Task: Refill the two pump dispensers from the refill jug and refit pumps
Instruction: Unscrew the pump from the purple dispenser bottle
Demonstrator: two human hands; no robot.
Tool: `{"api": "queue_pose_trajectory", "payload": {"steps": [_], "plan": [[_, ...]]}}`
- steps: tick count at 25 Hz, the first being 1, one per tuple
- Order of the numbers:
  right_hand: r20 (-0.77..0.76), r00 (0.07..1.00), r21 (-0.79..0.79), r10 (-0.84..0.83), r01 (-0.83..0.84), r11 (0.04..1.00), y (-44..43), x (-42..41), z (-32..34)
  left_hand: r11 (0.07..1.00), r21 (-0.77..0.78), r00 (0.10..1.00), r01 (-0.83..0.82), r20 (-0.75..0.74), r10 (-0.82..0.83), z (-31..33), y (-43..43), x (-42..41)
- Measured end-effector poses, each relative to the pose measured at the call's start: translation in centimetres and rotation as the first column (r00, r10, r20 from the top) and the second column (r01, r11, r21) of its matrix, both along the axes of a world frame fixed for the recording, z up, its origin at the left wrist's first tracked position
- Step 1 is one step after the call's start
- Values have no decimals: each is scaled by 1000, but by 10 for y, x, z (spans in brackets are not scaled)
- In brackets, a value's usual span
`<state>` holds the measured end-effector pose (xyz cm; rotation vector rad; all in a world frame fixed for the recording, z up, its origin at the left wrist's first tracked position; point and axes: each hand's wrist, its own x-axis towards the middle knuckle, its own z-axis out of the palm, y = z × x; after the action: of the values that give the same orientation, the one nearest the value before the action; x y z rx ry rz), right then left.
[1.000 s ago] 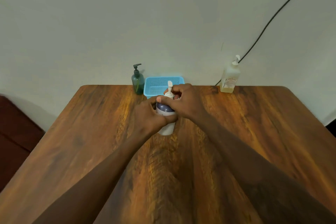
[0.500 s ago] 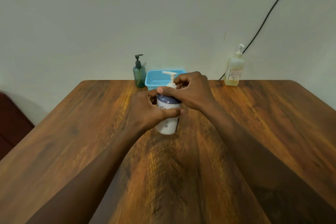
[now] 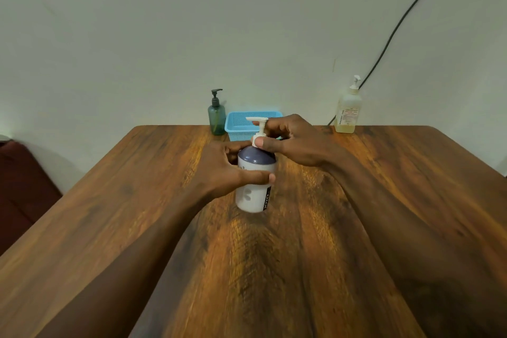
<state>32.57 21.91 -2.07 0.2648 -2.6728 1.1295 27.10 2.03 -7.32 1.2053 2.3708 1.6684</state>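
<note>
A white dispenser bottle (image 3: 252,195) with a dark blue shoulder stands upright in the middle of the wooden table (image 3: 329,228). My left hand (image 3: 222,170) grips its body from the left, thumb across the front. My right hand (image 3: 293,143) pinches the collar of its white pump (image 3: 259,126), whose nozzle points left. A small green dispenser (image 3: 216,118) with a black pump stands at the table's far edge. A clear bottle of yellowish liquid (image 3: 348,111) with a white pump stands at the far right by the wall.
A light blue mesh basket (image 3: 241,121) sits behind the white bottle, next to the green dispenser. A black cable (image 3: 397,25) runs down the wall behind the clear bottle. A dark red seat (image 3: 24,192) is left of the table.
The pump head has turned, from end-on to its nozzle pointing left, while my right hand stayed at the collar. My left hand kept its hold on the bottle. The camera tilted slightly.
</note>
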Motion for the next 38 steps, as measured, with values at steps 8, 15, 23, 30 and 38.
{"api": "queue_pose_trajectory", "payload": {"steps": [8,15,23,30,38], "plan": [[-28,995,-44,-97,95,994,-11,8,-7,995,-16,985,-99,-144,96,-2,-1,12],[-176,936,92,-306,325,941,-21,19,-10,977,-32,963,-210,-179,201,-11,1,19],[32,999,-220,11,-4,976,-7,31,-3,988,-54,972,-142,-197,129,-13,3,21],[-203,963,100,-175,198,975,-16,33,-1,982,-54,961,-181,-224,165,-16,4,28],[-364,913,-190,-185,122,974,-10,31,9,925,-270,964,-266,-86,252,-31,-11,3]]}}
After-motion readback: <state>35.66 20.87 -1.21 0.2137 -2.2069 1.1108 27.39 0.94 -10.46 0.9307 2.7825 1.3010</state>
